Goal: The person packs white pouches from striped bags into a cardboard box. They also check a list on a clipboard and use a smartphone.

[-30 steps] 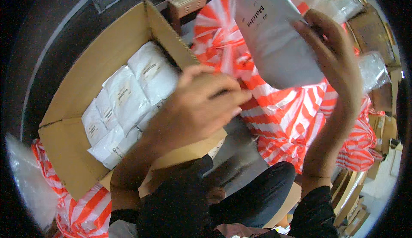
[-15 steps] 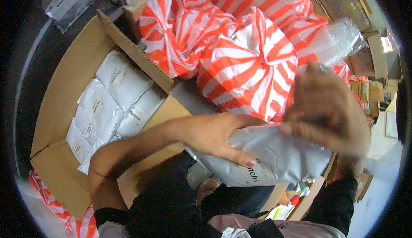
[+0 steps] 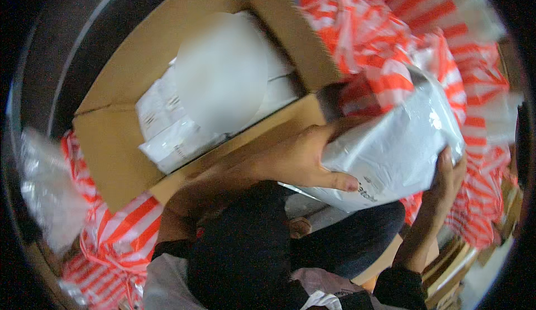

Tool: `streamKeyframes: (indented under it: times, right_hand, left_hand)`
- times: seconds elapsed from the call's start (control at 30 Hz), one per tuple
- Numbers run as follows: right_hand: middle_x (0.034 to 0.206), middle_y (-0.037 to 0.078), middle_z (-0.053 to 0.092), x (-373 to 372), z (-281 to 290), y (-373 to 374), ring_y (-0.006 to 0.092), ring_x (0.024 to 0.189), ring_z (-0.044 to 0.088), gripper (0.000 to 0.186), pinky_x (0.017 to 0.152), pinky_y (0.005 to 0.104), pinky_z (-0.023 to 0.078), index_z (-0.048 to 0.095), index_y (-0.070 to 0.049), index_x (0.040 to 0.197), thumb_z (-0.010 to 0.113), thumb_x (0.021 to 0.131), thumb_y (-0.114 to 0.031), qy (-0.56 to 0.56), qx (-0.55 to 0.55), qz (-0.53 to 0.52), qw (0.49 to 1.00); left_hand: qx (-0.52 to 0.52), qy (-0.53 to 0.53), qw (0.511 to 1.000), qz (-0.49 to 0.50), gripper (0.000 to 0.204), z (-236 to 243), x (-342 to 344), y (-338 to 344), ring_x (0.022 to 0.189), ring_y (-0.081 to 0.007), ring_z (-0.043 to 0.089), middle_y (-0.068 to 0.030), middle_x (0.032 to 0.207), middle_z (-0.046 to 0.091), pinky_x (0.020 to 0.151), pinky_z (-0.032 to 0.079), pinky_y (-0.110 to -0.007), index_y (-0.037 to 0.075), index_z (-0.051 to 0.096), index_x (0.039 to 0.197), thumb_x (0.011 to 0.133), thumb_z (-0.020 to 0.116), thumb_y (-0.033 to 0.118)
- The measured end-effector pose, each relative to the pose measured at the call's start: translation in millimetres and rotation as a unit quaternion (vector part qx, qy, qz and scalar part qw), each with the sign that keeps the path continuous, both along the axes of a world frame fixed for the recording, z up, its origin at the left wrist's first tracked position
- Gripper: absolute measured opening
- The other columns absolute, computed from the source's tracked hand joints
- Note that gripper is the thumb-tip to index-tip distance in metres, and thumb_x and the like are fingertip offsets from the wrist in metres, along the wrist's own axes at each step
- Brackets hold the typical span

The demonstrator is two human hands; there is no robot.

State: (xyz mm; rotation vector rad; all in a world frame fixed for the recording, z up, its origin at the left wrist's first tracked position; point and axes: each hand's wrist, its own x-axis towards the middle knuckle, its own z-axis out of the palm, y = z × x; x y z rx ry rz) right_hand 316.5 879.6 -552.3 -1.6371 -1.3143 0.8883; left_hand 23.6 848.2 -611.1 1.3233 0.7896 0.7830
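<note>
A plump white-silver pouch (image 3: pixel 399 142) with dark print is held between my two hands, above my knees. My left hand (image 3: pixel 312 162) grips its left end, the thumb lying across the printed front and the other fingers hidden behind. Around the lower right corner curls my right hand (image 3: pixel 451 170), partly hidden by the pouch. To the left stands an open cardboard box (image 3: pixel 114 148) with several similar white pouches (image 3: pixel 178 142) lying inside. A blurred pale patch covers part of the box's contents.
Red-and-white striped plastic bags (image 3: pixel 385 36) are heaped at the far right. Another striped bag (image 3: pixel 120 232) lies at the near left, beside clear plastic wrapping (image 3: pixel 47 192). The box's raised flap (image 3: pixel 296 31) stands between its contents and the bags.
My view has swung left, so the box sits nearer the middle. My right hand has come down from above the pouch to its lower right corner. The pouch is tilted up more.
</note>
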Motion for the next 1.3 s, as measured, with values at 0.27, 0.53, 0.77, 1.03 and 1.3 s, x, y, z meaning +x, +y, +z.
streamKeyframes:
  times: [0.27,0.53,0.77,1.03,1.3]
  right_hand:
    - [0.132,0.019,0.058,-96.5,29.4,37.9,0.0232,0.108,0.058,0.078,0.092,0.0353,0.046,0.050,0.004,0.141,0.058,0.093,-0.056,0.073,0.193,0.255,0.945]
    - [0.108,0.014,0.056,-34.4,1.8,16.8,0.0193,0.080,0.051,0.036,0.073,0.0311,0.042,0.062,0.001,0.108,0.046,0.105,-0.031,0.079,0.232,0.286,0.926]
    - [0.098,0.013,0.056,18.3,-39.9,-10.7,0.0158,0.075,0.048,0.032,0.069,0.0289,0.041,0.061,0.003,0.100,0.046,0.104,-0.025,0.068,0.084,0.157,0.982]
    - [0.106,0.013,0.058,4.0,-38.4,-19.5,0.0148,0.077,0.048,0.031,0.073,0.0277,0.040,0.060,0.004,0.107,0.049,0.103,-0.024,0.056,0.066,0.167,0.982]
    - [0.107,0.012,0.059,34.7,-28.4,-46.5,0.0140,0.078,0.049,0.034,0.074,0.0290,0.041,0.061,0.005,0.115,0.054,0.100,-0.026,-0.002,0.053,0.119,0.991]
  left_hand:
    - [-0.015,0.150,0.942,0.300,0.085,-25.7,-103.6,-79.0,0.116,-0.0271,0.062,-0.0148,0.124,0.065,0.103,0.049,-0.042,0.001,0.052,0.139,0.070,0.092,0.030]
    - [-0.115,-0.001,0.747,0.655,0.073,-22.2,-242.1,-127.4,0.110,-0.0316,0.068,-0.0217,0.128,0.065,0.096,0.056,-0.044,-0.006,0.046,0.142,0.101,0.053,0.054]
    - [-0.249,-0.093,0.743,0.614,0.074,-75.3,-265.3,-138.2,0.114,-0.0330,0.067,-0.0215,0.134,0.062,0.098,0.056,-0.045,-0.002,0.049,0.143,0.099,0.056,0.057]
    - [-0.328,0.274,0.732,0.531,0.086,-143.3,-330.4,-103.3,0.116,-0.0284,0.064,-0.0229,0.132,0.062,0.098,0.050,-0.034,-0.010,0.050,0.141,0.091,0.065,0.059]
    - [-0.078,0.506,0.683,0.521,0.078,-128.4,-342.6,-75.6,0.131,-0.0364,0.052,-0.0238,0.145,0.053,0.109,0.041,-0.043,-0.001,0.049,0.145,0.094,0.062,0.057]
